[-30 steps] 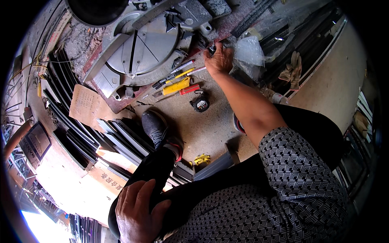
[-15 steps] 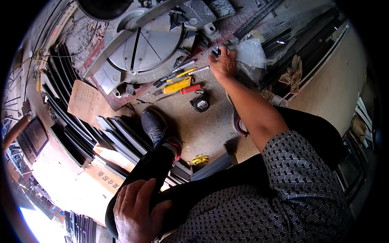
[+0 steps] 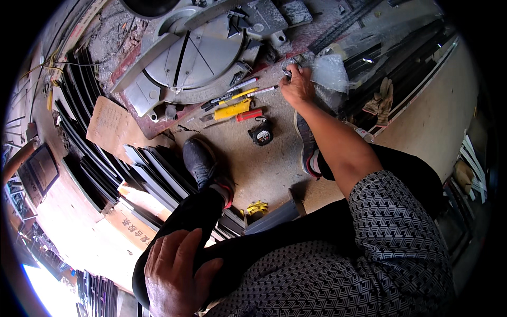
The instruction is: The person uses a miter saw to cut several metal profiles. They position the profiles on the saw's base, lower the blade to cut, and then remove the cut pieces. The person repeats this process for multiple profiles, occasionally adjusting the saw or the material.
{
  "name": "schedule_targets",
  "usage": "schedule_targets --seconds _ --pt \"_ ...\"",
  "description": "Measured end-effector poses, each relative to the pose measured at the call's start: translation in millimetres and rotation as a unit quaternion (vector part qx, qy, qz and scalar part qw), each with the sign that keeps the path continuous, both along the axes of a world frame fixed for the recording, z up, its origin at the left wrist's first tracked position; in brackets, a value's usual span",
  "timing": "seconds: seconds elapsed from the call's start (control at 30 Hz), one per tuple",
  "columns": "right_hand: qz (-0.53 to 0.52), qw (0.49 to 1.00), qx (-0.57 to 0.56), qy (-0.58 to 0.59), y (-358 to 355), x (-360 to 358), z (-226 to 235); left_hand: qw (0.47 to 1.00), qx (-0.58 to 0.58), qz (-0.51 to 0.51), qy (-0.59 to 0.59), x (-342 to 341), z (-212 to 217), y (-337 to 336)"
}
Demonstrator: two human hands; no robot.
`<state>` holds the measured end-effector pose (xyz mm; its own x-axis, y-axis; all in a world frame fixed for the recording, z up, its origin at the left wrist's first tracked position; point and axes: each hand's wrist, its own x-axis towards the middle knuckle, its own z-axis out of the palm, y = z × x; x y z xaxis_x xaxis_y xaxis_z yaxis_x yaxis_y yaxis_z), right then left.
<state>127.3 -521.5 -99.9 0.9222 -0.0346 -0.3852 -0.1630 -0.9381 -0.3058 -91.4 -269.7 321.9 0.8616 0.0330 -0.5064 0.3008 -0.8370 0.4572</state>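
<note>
My right hand [image 3: 299, 87] reaches forward to the floor beside the saw base, its fingers bent together around a small dark thing that I cannot make out. A crumpled clear plastic bag [image 3: 330, 73] lies just right of it. To its left are a white pen [image 3: 263, 90], a yellow utility knife [image 3: 232, 109], a red-handled tool [image 3: 249, 115], a black marker [image 3: 224, 97] and a black tape measure [image 3: 261, 132]. My left hand [image 3: 177, 272] rests on my left leg, fingers stretched out and holding nothing.
A mitre saw with a round metal table [image 3: 195, 58] stands ahead. Dark profile strips [image 3: 87, 132] and a cardboard piece [image 3: 113, 127] lie at left. Work gloves [image 3: 381, 102] lie by strips at right. My shoes [image 3: 200, 164] flank the tools; yellow bits [image 3: 257, 206] lie nearer.
The view has shifted slightly. My right hand stays by the plastic bag, its fingers now drawn closer together. My left hand stays on my leg.
</note>
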Motion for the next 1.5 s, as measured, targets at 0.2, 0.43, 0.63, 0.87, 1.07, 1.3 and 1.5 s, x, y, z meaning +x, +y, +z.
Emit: schedule_targets --seconds 0.2,0.43,0.63,0.87,1.07,1.3,1.5 --pt "0.135 0.991 -0.008 -0.022 -22 -2 -1 1.000 0.015 0.017 0.014 -6 0 -4" --pt "0.248 0.968 -0.009 -0.018 -33 1 11 1.000 -0.005 0.012 -0.011 -4 3 2" --pt "0.267 0.964 0.012 0.002 -45 3 8 1.000 -0.007 0.011 -0.009 -3 5 2" --pt "0.247 0.965 0.060 -0.067 -52 -8 -11 1.000 -0.008 0.010 -0.010 -1 6 3" --pt "0.224 0.961 0.113 -0.117 -51 -7 -26 1.000 -0.005 0.010 -0.012 -1 5 1" --pt "0.048 0.987 0.150 -0.025 -44 12 -26 1.000 -0.004 0.011 -0.005 -1 8 1" --pt "-0.061 0.974 0.194 0.095 -45 20 -11 1.000 -0.014 0.020 -0.009 -3 5 3"
